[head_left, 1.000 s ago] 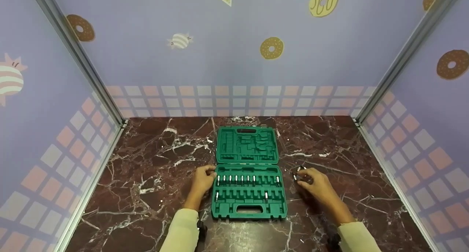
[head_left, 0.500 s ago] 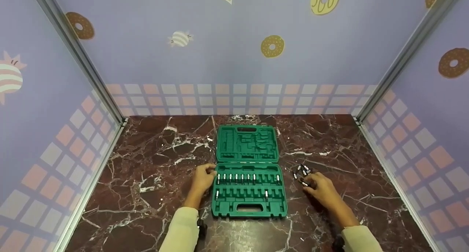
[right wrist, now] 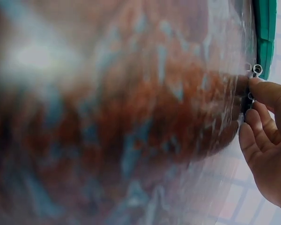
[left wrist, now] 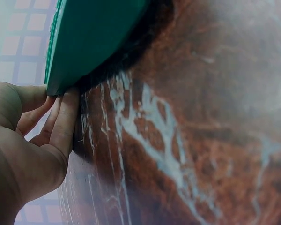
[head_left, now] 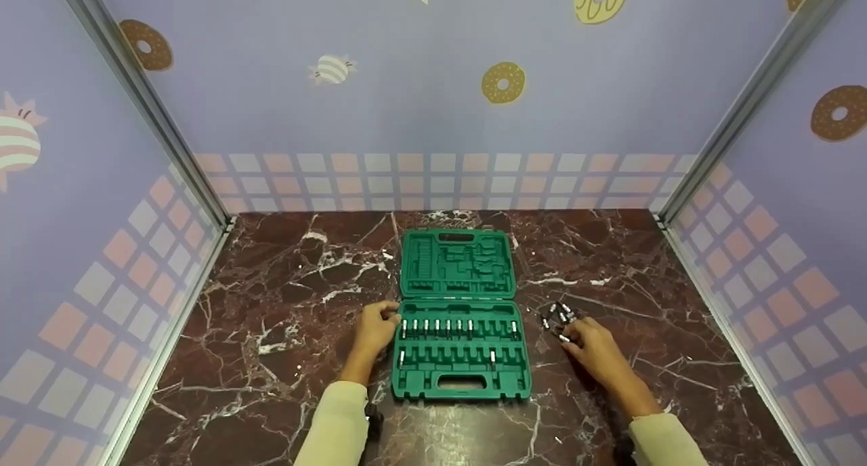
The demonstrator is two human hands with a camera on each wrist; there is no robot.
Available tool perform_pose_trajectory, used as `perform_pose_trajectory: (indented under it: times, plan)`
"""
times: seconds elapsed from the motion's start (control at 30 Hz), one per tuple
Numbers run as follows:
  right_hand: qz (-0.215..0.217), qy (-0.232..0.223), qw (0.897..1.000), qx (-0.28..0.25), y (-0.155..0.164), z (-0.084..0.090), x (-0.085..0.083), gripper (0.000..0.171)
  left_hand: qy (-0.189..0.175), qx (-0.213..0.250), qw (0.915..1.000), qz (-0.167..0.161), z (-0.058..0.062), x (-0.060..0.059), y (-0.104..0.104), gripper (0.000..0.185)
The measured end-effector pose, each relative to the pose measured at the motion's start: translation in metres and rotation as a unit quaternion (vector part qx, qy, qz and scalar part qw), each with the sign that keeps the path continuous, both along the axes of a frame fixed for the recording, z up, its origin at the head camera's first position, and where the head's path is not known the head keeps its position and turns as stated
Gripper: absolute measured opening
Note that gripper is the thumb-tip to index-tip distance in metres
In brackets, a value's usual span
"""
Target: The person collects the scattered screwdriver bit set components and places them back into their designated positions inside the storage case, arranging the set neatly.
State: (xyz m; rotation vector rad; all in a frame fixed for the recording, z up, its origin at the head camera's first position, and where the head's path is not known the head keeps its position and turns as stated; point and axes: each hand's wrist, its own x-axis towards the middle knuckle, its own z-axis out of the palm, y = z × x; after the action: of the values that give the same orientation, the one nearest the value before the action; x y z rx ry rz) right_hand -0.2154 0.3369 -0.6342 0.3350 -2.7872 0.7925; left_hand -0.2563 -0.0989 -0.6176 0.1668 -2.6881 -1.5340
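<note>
The left hand [head_left: 374, 327] had kept its place over the last second, thumb and fingers pinching the left edge of the green case [head_left: 447, 369]. Just right of those fingers, the seated pieces [head_left: 448, 328] stood in the same slots as before, so the case's filling had not advanced; its lid [head_left: 457, 263] lay folded back beyond them. Well to their right, the right hand [head_left: 597, 352] had eased back and rightward, uncovering loose metal pieces [head_left: 566, 310] beyond its fingertips, probably making them easier to single out. Its curled thumb and fingers were at the nearest piece [head_left: 565, 339]; whether they pinched it, I could not tell. Those fingers partly blocked the pile's near side. Beneath both hands' fingers spread the marbled table [head_left: 271, 385].
</note>
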Motion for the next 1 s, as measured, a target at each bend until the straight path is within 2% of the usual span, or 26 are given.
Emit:
perform_pose_trajectory:
  times: [0.4,0.7,0.87,1.0]
  plan:
    - [0.003,0.007,1.000,0.000,0.000,-0.002,-0.002,0.020,0.005,-0.002,1.0000,0.006,-0.003,-0.002,0.000,0.021]
    - [-0.003,0.001,1.000,-0.019,0.002,0.001,0.000,0.018,0.014,0.003,0.9999,0.002,-0.002,-0.002,0.000,0.021]
    - [-0.007,0.017,1.000,-0.021,0.006,0.004,0.000,0.018,0.008,0.016,0.9998,0.005,-0.002,-0.002,0.000,0.021]
    - [-0.014,0.025,0.999,-0.014,0.010,0.004,0.000,0.018,0.016,0.009,0.9998,0.006,-0.004,-0.002,0.000,0.020]
